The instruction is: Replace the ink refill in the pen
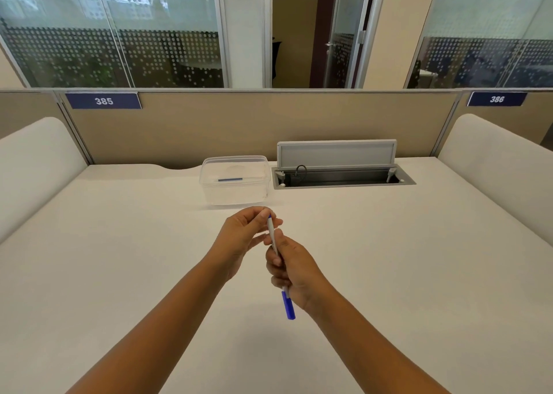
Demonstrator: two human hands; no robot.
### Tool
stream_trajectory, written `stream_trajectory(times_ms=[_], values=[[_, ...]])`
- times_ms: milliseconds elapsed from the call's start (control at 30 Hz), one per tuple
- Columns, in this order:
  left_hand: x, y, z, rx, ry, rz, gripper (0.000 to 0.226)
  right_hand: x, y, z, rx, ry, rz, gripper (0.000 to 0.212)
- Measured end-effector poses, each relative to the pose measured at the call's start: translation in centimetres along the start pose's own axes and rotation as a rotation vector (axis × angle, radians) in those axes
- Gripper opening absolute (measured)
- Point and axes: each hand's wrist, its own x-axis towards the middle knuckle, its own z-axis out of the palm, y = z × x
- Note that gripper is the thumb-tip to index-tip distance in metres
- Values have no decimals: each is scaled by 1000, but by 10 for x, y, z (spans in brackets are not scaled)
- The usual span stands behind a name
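Right hand [294, 269] wrapped round pen [273, 238] barrel, steadying it above desk [119, 244]; left hand [244, 232] pinching far tip, prob. to unscrew. 1 spare refill [230, 179] waiting in clear container [235, 194].

Clear plastic box [236, 181], matt table [119, 244]

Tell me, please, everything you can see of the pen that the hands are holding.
The pen has a slim white barrel and a blue cap on its near end, plastic by the look. It is held above the white desk, slanting away from the person. The right hand grips the barrel; the left hand pinches its far tip.
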Motion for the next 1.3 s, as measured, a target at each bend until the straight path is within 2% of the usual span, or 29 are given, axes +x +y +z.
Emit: stream_trajectory(times_ms=[200,333,500,633,767,867,1000,1133,1233,1300], values=[[-7,-6,1,195,120,169,17,13,4,-19,-604,85,-400,17],[-17,-24,5,373,58,368,18,17,19,-33,-845,209,-547,14],[-30,-56,-1,800,30,629,24,21,46,-45,-1019,234,-567,17],[-40,-77,-7,1060,-28,720,34,23,67,-54,-1081,166,-583,25],[-42,-99,-7,1221,-153,784,34,25,83,-63,-1098,81,-461,44],[-42,-118,-10,1298,-230,756,36,24,91,-72,-1117,46,-349,45],[-41,-131,-10,1363,-297,607,40,30,97,-87,-1386,121,-276,46],[-45,-145,-10,1314,-229,558,48,32,97,-102,-1583,125,-191,50],[-44,-148,-13,1261,-108,417,65,30,95,-107,-1615,107,-184,55],[-39,-154,-24,1214,-65,253,61,29,97,-107,-1623,104,-180,59]])
